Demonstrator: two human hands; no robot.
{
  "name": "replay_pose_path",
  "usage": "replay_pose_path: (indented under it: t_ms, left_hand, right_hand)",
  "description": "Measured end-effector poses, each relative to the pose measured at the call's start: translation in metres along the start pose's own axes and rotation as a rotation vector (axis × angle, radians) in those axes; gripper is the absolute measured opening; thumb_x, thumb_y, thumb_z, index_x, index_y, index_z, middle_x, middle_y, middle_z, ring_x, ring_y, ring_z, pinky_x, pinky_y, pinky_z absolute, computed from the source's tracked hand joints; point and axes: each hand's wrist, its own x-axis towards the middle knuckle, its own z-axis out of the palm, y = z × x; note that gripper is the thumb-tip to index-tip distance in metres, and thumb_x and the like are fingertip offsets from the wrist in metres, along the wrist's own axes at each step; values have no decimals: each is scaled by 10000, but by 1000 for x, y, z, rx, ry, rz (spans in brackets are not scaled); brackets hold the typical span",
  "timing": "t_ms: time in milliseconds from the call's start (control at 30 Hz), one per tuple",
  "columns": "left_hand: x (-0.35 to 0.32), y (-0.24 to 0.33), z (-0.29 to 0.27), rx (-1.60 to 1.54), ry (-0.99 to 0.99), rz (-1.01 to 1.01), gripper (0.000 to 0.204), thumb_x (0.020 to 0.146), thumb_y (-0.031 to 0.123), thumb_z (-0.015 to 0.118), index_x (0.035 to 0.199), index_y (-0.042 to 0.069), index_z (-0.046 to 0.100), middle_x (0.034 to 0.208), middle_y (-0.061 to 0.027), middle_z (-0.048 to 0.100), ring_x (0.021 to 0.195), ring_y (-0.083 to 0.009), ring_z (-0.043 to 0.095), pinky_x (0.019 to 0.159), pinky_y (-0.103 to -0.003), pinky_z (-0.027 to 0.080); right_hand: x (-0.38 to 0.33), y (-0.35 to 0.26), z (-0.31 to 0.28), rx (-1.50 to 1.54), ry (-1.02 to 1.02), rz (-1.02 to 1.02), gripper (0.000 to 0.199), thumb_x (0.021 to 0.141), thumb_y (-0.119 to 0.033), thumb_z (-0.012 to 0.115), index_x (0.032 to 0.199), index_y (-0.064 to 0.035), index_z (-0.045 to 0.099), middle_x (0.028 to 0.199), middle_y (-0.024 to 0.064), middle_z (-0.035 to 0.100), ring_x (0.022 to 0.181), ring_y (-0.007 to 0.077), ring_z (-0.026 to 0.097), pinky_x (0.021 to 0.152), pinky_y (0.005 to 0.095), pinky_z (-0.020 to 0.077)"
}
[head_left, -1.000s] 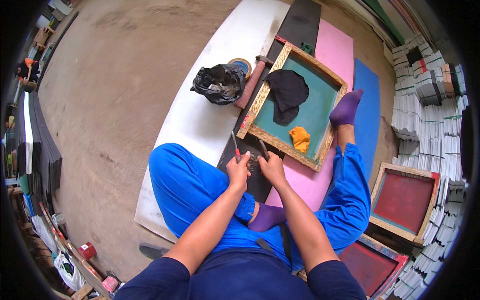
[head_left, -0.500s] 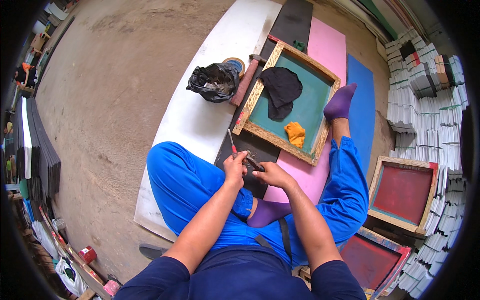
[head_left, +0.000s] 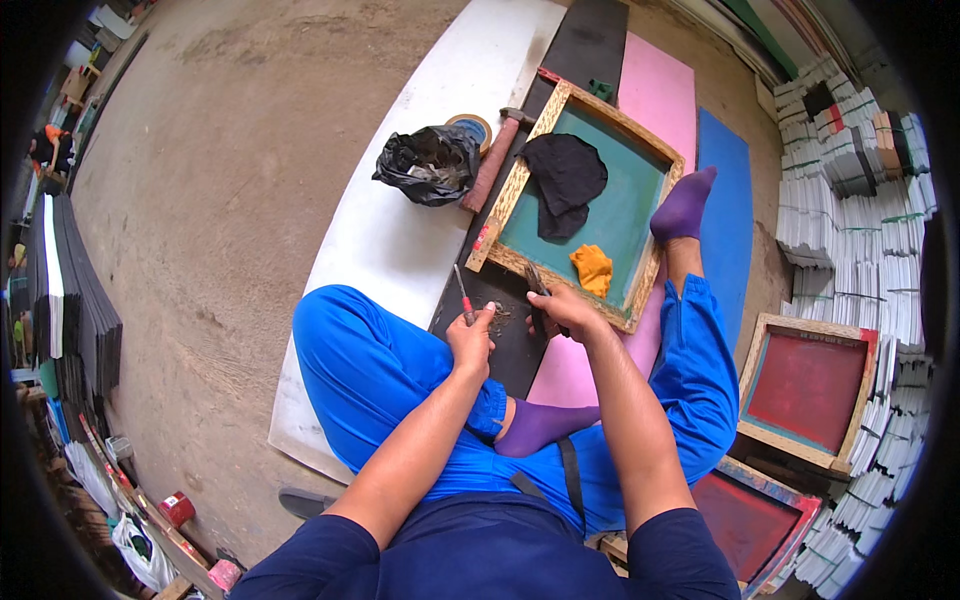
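Note:
I sit cross-legged on the floor in blue trousers and purple socks. My left hand [head_left: 472, 338] grips a thin red-handled tool [head_left: 462, 294] that points up and away from me. My right hand [head_left: 563, 309] is closed on a small dark tool [head_left: 535, 282] at the near edge of a wooden screen frame with green mesh [head_left: 516, 188]. On the mesh lie a black cloth [head_left: 564, 178] and a small orange cloth [head_left: 592, 269]. Both hands hover over a black mat [head_left: 505, 330] with a little debris between them.
A black plastic bag [head_left: 428, 164], a tape roll [head_left: 470, 125] and a hammer [head_left: 495, 155] lie on a white board [head_left: 400, 250]. Pink [head_left: 655, 90] and blue mats [head_left: 730, 200] lie beyond. Red-mesh frames [head_left: 805, 385] and stacked white sheets [head_left: 850, 230] stand right; dark boards [head_left: 75, 290] left.
My right hand has moved forward to the near edge of the green-mesh frame with its dark tool. The left hand stays put with the red-handled tool.

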Motion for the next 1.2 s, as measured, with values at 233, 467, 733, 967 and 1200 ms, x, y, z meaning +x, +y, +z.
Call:
replay_pose_path:
  t_ms: [233, 467, 733, 967, 1200]
  left_hand:
    - [2, 1, 1, -23, -22, -11, 276, 843, 282, 774, 788, 91, 583, 601, 32, 477, 385, -77, 412, 362, -238, 291]
    - [3, 0, 6, -51, -29, -23, 279, 848, 286, 769, 781, 95, 578, 599, 33, 476, 379, -77, 412, 357, -234, 295]
    - [4, 0, 11, -74, -25, -33, 271, 850, 271, 768, 773, 100, 571, 604, 33, 495, 374, -68, 414, 351, -228, 301]
    - [5, 4, 11, -89, -42, -33, 260, 860, 284, 757, 807, 95, 587, 621, 34, 497, 383, -64, 423, 360, -228, 303]
    - [9, 1, 3, -146, -180, -70, 244, 903, 313, 696, 903, 77, 631, 700, 15, 535, 405, -69, 453, 364, -230, 309]
  right_hand:
    - [4, -18, -2, 15, 33, 101, 277, 980, -261, 567, 1116, -25, 518, 798, 131, 677, 632, 214, 680, 458, 346, 506]
    - [11, -3, 15, -183, 250, -67, 327, 947, -239, 573, 842, 70, 588, 615, 123, 606, 489, 223, 619, 406, 376, 474]
    - [18, 13, 48, -291, 544, -124, 417, 916, -261, 565, 757, 122, 609, 632, 268, 629, 574, 363, 677, 589, 465, 534]
    - [30, 42, 57, -167, 583, -260, 388, 882, -312, 613, 961, 67, 641, 814, 289, 669, 853, 423, 681, 755, 480, 511]
    - [-10, 52, 60, -315, 184, -237, 360, 816, -291, 700, 977, 29, 664, 755, 211, 681, 738, 300, 695, 691, 388, 516]
